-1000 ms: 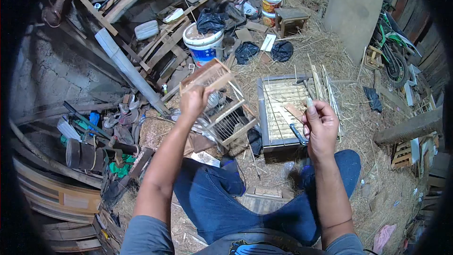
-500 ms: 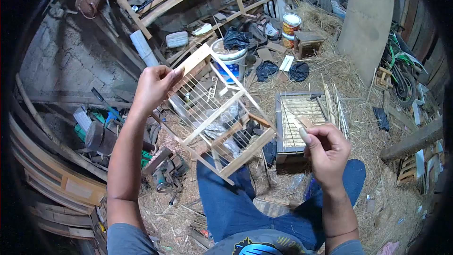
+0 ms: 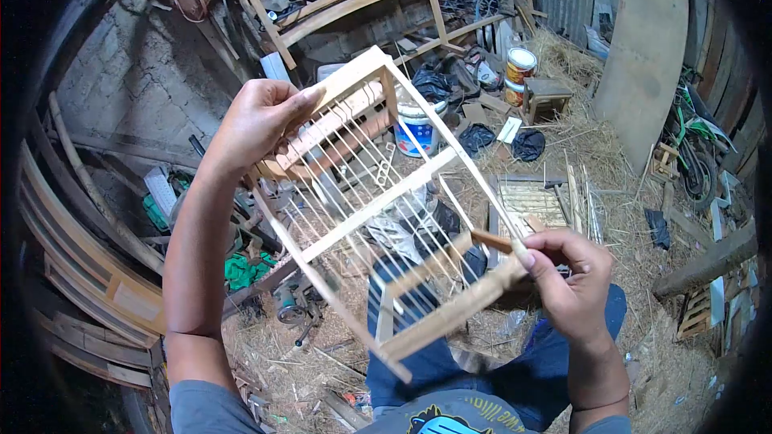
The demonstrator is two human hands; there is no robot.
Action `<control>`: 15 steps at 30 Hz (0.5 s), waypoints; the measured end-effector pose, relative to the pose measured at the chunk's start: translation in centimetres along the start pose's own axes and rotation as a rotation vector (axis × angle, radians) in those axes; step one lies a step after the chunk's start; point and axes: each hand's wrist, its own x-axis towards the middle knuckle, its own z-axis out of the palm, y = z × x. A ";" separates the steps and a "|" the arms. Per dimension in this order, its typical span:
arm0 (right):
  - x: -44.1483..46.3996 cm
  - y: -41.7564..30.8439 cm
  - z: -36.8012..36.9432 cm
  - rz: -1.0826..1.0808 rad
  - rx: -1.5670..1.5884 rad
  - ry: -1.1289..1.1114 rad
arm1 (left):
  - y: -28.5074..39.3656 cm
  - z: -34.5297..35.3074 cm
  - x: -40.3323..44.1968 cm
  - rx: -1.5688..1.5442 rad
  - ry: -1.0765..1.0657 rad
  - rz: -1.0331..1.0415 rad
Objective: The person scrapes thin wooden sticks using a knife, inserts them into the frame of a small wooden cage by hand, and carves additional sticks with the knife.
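Observation:
A wooden cage frame (image 3: 383, 204) with a row of thin parallel bars is held up, tilted, in front of me. My left hand (image 3: 259, 127) grips its upper left end rail, thumb on top and fingers curled beneath. At the lower right corner, my right hand (image 3: 572, 275) pinches the frame between thumb and fingers. Whether anything small is also in that pinch I cannot make out. One long side strip juts past the near end rail, above my legs.
Behind the frame stands a white-and-blue bucket (image 3: 416, 130). A slatted panel (image 3: 527, 199) lies on the straw-strewn floor to the right. A small wooden stool (image 3: 548, 95), a plywood sheet (image 3: 642, 64) and a green motorbike (image 3: 696, 162) are farther right. A power tool (image 3: 291, 305) lies lower left.
My right hand, apart from the frame before, has come onto its lower right corner. The frame has come closer and shifted right. My view has swung somewhat left.

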 end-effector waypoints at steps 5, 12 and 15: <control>-0.4 -1.2 0.4 0.211 0.155 -0.172 | -1.4 0.8 -0.2 0.151 -0.164 -0.102; -0.8 0.6 2.0 0.334 0.155 -0.319 | -6.5 4.5 0.4 0.150 -0.342 -0.168; -0.4 0.8 2.9 0.291 0.037 -0.400 | -8.9 5.3 1.5 0.231 -0.319 -0.158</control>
